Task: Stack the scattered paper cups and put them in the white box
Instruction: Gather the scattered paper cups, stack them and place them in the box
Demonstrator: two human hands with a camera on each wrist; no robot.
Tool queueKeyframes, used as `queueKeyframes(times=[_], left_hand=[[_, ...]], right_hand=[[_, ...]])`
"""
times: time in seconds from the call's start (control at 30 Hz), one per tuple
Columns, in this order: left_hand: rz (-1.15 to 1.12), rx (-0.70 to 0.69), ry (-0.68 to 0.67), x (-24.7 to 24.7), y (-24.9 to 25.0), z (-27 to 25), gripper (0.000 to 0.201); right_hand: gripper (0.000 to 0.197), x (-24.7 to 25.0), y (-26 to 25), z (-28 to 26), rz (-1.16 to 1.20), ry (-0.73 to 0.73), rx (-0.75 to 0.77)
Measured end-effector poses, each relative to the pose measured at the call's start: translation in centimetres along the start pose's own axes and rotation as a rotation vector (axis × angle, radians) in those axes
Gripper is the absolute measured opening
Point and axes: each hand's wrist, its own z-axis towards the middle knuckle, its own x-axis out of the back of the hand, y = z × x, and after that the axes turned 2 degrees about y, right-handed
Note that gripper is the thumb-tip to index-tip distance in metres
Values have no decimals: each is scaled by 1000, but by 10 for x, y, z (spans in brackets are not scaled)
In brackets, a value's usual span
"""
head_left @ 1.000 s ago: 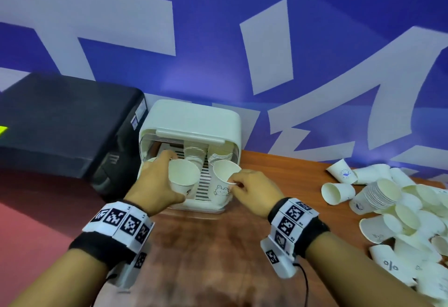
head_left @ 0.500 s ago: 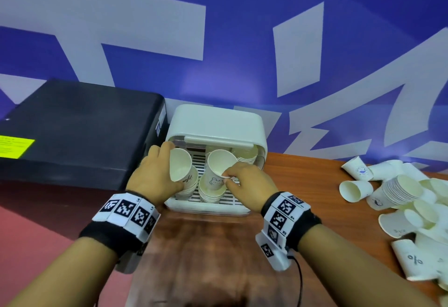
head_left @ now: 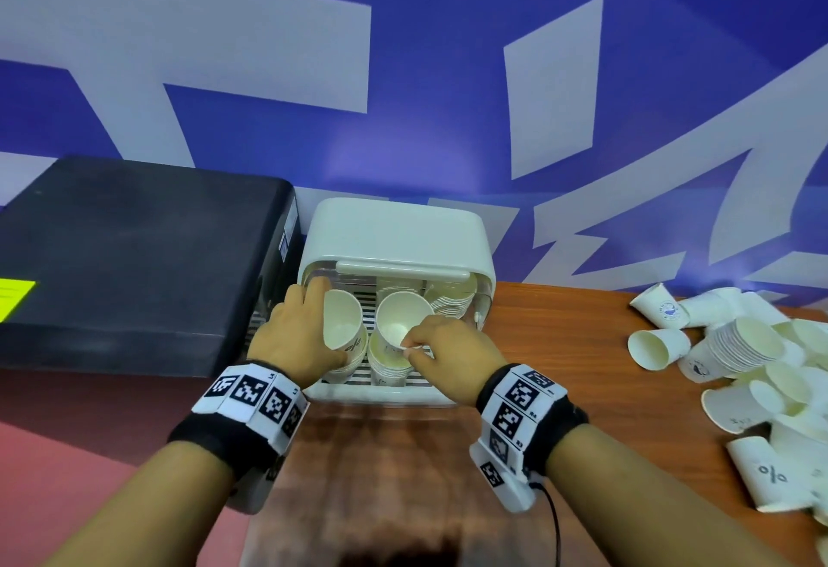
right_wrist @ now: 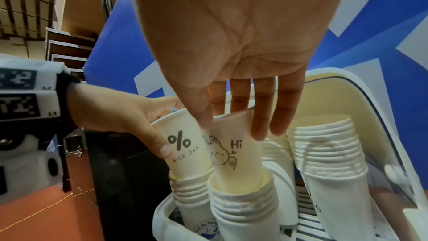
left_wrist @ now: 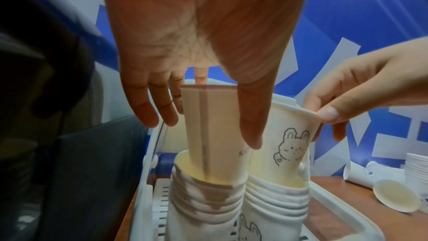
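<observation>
paper cups, two: "% nice day" cup (right_wrist: 185, 151) is gripped round its wall by left hand (head_left: 298, 333); rabbit cup (right_wrist: 231, 146) is pinched at rim by right hand (head_left: 448, 353). judged light, thin-walled, easily crushed; best held lightly near rim.

The brown wood-grain surface (head_left: 560, 365) carries a white plastic box (head_left: 394, 230) with a slatted floor at its back edge, a large black case (head_left: 134, 262) just beside it on the left, and a heap of scattered white paper cups (head_left: 757, 369) at the right.

Both forearms reach forward, left hand (head_left: 298, 333) and right hand (head_left: 452, 353) each curled in a grip.
</observation>
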Motion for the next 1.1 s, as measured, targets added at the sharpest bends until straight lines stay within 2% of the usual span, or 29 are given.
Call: queueKeyframes(times=[0.17, 0.47, 0.63, 0.83, 1.1], left_hand=[[37, 22, -36, -5, -1, 4, 85], [122, 65, -150, -16, 0, 5, 85], [152, 54, -159, -12, 3, 11, 77], [184, 53, -211, -10, -2, 17, 80], [255, -2, -231, -18, -7, 17, 76]], right_hand=[[26, -10, 1, 2, 21, -15, -7], [30, -20, 9, 5, 14, -134, -30], [30, -22, 10, 10, -5, -148, -10], [31, -28, 6, 17, 17, -162, 21], [31, -38, 6, 20, -6, -214, -17]])
